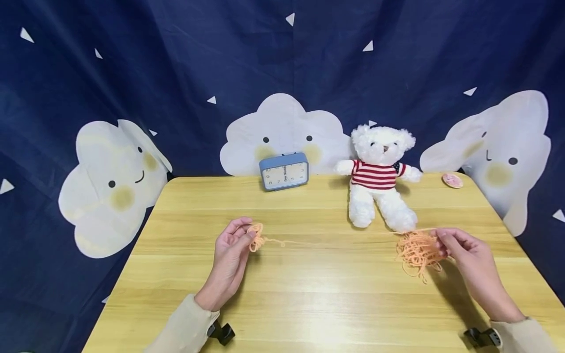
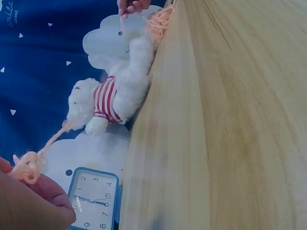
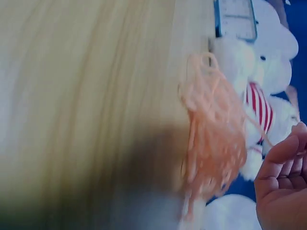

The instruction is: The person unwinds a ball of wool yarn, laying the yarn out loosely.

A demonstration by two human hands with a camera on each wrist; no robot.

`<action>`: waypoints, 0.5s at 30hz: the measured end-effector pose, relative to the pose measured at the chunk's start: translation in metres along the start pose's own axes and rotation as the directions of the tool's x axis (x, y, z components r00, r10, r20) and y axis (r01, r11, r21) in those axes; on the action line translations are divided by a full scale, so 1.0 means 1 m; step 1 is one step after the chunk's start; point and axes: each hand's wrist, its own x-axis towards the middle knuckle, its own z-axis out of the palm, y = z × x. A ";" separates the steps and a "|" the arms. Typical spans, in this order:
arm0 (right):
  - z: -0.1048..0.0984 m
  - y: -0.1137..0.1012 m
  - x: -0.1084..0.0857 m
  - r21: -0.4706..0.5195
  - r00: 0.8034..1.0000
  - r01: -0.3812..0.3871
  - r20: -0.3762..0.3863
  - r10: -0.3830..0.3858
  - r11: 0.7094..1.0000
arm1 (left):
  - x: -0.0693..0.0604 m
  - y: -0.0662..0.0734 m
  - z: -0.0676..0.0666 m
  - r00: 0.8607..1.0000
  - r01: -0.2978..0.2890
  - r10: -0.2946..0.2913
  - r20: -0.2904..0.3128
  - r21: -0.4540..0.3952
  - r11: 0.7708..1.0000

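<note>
In the head view, my left hand [image 1: 231,252] pinches a small looped bundle of orange yarn [image 1: 255,238] between thumb and fingers. A thin strand runs from it across to the right, where a larger loose tangle of yarn [image 1: 418,252] hangs beside my right hand [image 1: 468,262]. The right thumb and fingers pinch the strand near the top of that tangle. From the left wrist, the small yarn bundle [image 2: 29,166] shows at the fingertips of the left hand [image 2: 38,201]. In the right wrist view, the yarn tangle [image 3: 216,134] is blurred, with the right hand [image 3: 285,179] next to it.
A white teddy bear [image 1: 375,182] in a striped shirt sits at the table's back, just beyond the tangle. Left of it stands a blue alarm clock [image 1: 284,172]. A small pink round object [image 1: 452,181] lies at the back right corner of the wooden table [image 1: 326,304].
</note>
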 end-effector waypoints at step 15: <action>-0.055 0.010 0.005 -0.265 0.978 -0.208 -0.072 0.196 0.942 | 0.000 0.002 -0.001 0.999 -0.031 0.031 0.011 -0.021 0.999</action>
